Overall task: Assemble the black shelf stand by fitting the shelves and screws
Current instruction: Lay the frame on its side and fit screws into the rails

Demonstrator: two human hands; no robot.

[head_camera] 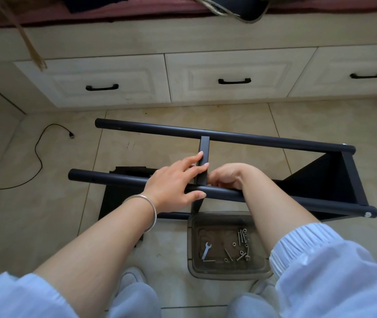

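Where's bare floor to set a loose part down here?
Free: tiles left of the tube ends, out to the black cable, and the strip between the far tube and the drawers. Crowded: near tube's middle, with both hands (left hand, right hand), and the screw tray below.

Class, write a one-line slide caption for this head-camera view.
Left hand steadies a black metal shelf panel between two black round poles while the right hand works at the joint.
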